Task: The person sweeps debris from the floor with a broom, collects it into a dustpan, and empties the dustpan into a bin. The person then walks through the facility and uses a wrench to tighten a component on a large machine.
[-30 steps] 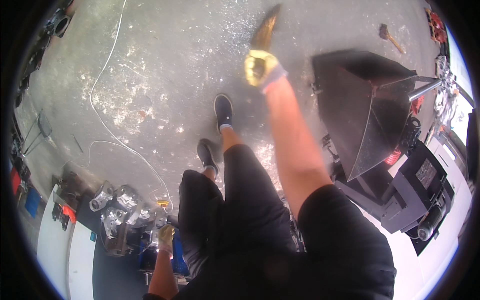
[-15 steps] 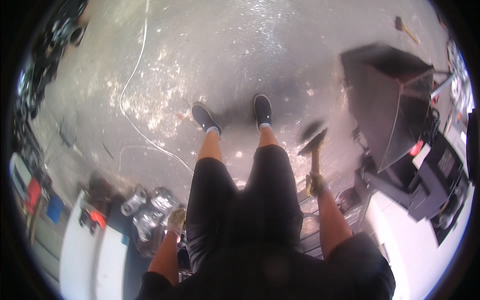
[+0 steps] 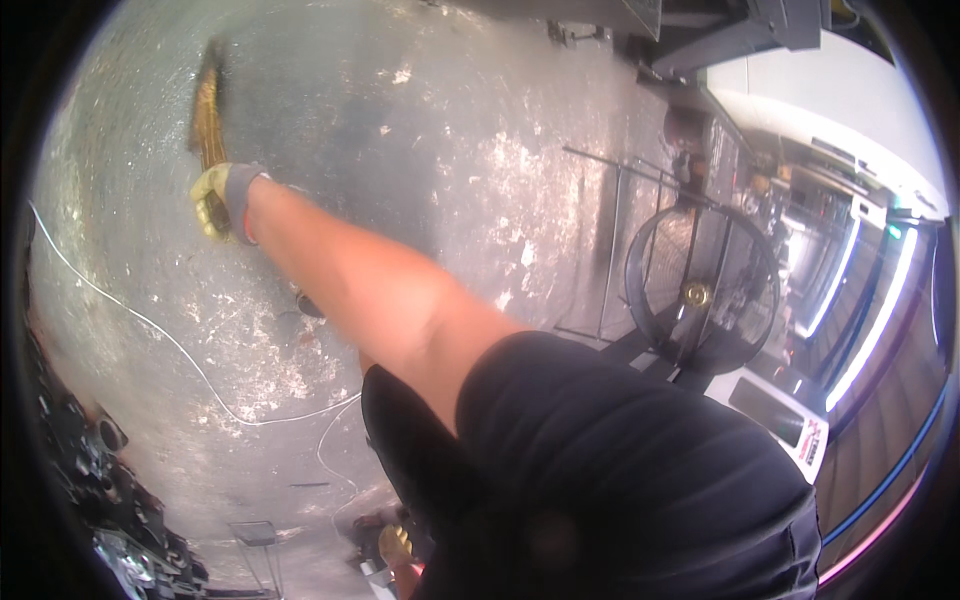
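Note:
My right hand [image 3: 225,203], in a yellow and grey work glove, is closed round the wooden handle of a tool. My right arm is stretched out across the upper left of the view. The wooden-handled tool [image 3: 207,115] points away from me over the concrete floor; its dark far end is smeared by motion, so its exact kind is unclear. Low in the view, beside my dark clothing, my left hand [image 3: 397,546] hangs in a yellowish glove. Its fingers look loosely apart, with nothing visible in them. Part of it is hidden by my body.
A white cable [image 3: 215,395] curves over the stained floor [image 3: 470,170]. Dark metal parts [image 3: 95,470] are heaped at the lower left. To the right stand a wheel-like ring [image 3: 640,275] on a thin metal frame and a white machine [image 3: 840,90]. A small stand [image 3: 254,534] is near the bottom.
The view has turned to the right. My right arm has swung up and outward with the tool, from beside my leg to far in front. My left hand now sits lower in the view.

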`<state>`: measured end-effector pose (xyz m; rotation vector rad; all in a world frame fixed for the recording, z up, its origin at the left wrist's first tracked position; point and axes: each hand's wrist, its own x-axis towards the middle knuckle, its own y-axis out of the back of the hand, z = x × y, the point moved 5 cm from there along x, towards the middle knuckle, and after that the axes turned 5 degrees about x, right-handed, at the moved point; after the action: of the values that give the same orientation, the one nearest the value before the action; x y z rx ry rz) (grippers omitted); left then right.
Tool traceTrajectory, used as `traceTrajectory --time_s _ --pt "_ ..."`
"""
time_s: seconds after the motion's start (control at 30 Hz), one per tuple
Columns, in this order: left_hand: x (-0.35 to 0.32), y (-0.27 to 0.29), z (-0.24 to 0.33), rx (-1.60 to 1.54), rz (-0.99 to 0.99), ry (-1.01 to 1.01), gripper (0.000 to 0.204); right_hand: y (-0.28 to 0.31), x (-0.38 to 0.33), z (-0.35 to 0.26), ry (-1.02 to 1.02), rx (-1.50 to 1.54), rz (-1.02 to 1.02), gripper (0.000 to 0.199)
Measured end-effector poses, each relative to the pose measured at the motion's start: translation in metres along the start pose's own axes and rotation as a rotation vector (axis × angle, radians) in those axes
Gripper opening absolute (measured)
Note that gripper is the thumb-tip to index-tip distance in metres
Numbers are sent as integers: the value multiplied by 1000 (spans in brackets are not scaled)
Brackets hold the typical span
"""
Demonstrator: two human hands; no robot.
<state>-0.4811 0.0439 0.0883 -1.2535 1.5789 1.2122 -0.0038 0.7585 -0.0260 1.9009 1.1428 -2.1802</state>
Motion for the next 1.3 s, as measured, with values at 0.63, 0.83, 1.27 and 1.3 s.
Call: traceTrajectory --time_s 0.63,0.83,1.27,1.3 --pt "-57 -33 80 176 112 -35 40 373 -136 85 -46 201 614 11" --pt "-48 19 48 28 89 -173 35 40 76 113 -163 675 -59 20" --pt "-17 -120 8 610 392 -486 15 30 -89 9 -173 -322 -120 23" --pt "-14 -140 20 338 328 -408 14 52 -98 -6 -177 -516 -19 22"
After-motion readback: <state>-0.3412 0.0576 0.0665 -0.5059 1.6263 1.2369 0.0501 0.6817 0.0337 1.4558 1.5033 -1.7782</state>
